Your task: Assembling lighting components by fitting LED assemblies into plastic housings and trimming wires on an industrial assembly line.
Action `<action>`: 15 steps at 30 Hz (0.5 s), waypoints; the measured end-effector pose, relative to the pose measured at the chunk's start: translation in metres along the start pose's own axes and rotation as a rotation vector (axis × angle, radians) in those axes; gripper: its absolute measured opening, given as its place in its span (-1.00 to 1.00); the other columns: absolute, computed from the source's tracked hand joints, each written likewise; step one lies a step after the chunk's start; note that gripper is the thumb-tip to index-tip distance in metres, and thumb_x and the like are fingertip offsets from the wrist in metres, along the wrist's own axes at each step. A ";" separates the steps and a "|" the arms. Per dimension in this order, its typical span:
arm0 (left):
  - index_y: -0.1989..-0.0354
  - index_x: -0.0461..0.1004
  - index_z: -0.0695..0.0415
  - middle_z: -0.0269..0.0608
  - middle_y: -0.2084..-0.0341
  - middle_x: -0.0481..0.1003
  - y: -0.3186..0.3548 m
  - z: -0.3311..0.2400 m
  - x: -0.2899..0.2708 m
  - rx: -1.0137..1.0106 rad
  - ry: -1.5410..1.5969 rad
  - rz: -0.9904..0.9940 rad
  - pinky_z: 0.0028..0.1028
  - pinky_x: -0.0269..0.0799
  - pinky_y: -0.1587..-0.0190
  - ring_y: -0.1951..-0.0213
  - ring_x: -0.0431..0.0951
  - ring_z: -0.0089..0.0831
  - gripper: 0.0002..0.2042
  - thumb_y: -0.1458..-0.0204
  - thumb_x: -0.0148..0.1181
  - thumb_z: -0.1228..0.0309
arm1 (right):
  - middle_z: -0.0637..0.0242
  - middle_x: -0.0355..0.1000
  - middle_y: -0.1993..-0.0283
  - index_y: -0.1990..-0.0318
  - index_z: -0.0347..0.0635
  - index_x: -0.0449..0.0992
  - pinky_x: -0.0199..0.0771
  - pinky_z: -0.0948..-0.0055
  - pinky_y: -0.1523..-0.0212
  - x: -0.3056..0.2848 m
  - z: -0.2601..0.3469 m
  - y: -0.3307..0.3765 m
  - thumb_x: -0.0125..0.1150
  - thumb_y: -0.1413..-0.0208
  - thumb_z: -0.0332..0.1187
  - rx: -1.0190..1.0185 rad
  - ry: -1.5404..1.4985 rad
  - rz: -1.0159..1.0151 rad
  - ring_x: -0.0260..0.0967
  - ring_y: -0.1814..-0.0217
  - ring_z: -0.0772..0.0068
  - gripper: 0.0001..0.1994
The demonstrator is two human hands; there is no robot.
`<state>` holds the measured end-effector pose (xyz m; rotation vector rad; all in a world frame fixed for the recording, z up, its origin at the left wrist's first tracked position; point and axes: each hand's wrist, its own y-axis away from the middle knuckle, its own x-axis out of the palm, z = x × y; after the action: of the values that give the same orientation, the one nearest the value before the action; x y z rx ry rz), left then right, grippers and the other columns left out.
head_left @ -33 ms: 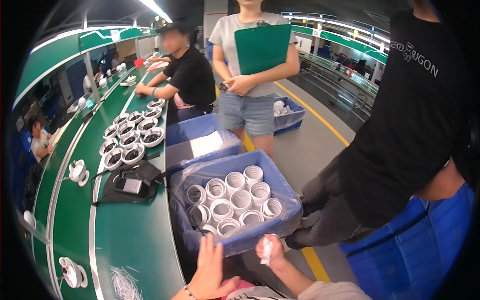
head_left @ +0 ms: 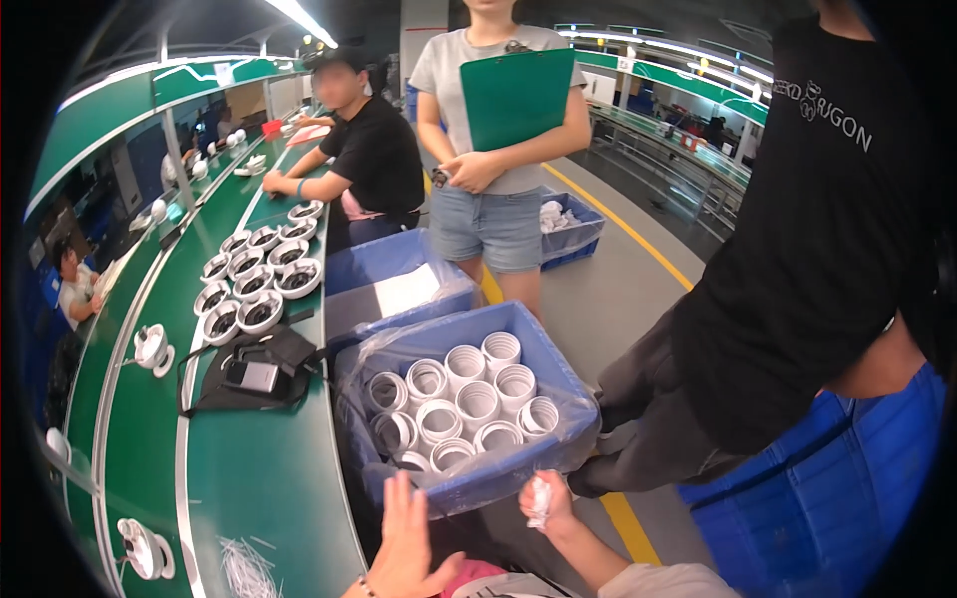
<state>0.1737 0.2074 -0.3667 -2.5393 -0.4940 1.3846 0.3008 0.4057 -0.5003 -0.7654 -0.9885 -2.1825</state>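
My left hand (head_left: 404, 533) is raised beside the conveyor's edge, fingers stretched and nothing in it. To its right, my right hand (head_left: 554, 503) is closed around a crumpled white wad (head_left: 540, 502), perhaps tissue or thin plastic. Both hands are just on the near side of a blue crate (head_left: 553, 349) lined with clear plastic. Several white cylindrical parts with ribbed, open tops (head_left: 478, 401) stand upright in that crate. Neither hand touches them.
On the green conveyor (head_left: 269, 458) lie several white round housings (head_left: 260, 311), a black bag (head_left: 239, 384) and thin white strips (head_left: 249, 570). A second blue crate (head_left: 349, 267) stands behind. A person holds a green clipboard (head_left: 518, 95); another in black (head_left: 797, 269) stands close at right.
My right hand has shifted slightly to the right with the white wad still in it. The view has turned a little. Otherwise things stand as before.
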 end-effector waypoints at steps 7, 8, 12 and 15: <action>-0.15 -0.35 0.40 0.24 -0.16 -0.31 0.023 0.003 -0.007 -0.320 0.032 -0.006 -0.29 -0.38 -0.21 -0.22 -0.32 0.02 -0.14 0.21 0.14 0.39 | 0.16 0.13 -0.02 -0.05 -0.25 0.08 0.07 0.35 -0.08 -0.045 0.054 0.001 -0.07 0.01 -0.27 -0.893 0.151 -0.378 0.11 -0.05 0.31 -0.54; -0.15 -0.35 0.39 0.22 -0.17 -0.29 0.020 0.005 -0.008 -0.356 0.033 -0.011 -0.31 -0.38 -0.22 -0.22 -0.31 -0.01 -0.15 0.22 0.13 0.40 | 0.16 0.10 -0.04 -0.07 -0.23 0.04 0.04 0.36 -0.09 -0.030 0.063 0.003 -0.06 0.01 -0.29 -1.038 0.351 -0.341 0.09 -0.06 0.31 -0.52; -0.16 -0.30 0.36 0.16 -0.17 -0.24 0.004 0.003 -0.018 -0.446 0.071 -0.036 -0.27 -0.27 -0.21 -0.21 -0.22 -0.03 -0.18 0.22 0.13 0.43 | 0.17 0.01 -0.09 -0.15 -0.24 -0.08 0.07 0.38 -0.07 -0.016 0.080 -0.035 -0.03 0.09 -0.50 -1.068 0.681 -0.401 0.01 -0.10 0.33 -0.41; -0.17 -0.28 0.33 0.14 -0.17 -0.21 0.015 -0.001 -0.021 -0.557 0.154 -0.108 -0.22 -0.16 -0.18 -0.21 -0.20 -0.04 -0.20 0.20 0.11 0.45 | 0.18 0.24 0.03 -0.01 -0.24 0.19 0.21 0.27 -0.03 -0.060 0.112 -0.103 -0.14 0.02 -0.42 -0.350 -0.395 -0.009 0.19 -0.03 0.23 -0.62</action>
<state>0.1670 0.1856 -0.3552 -2.9512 -1.0975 1.1166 0.2924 0.5670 -0.5261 -1.3989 -0.7937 -2.2905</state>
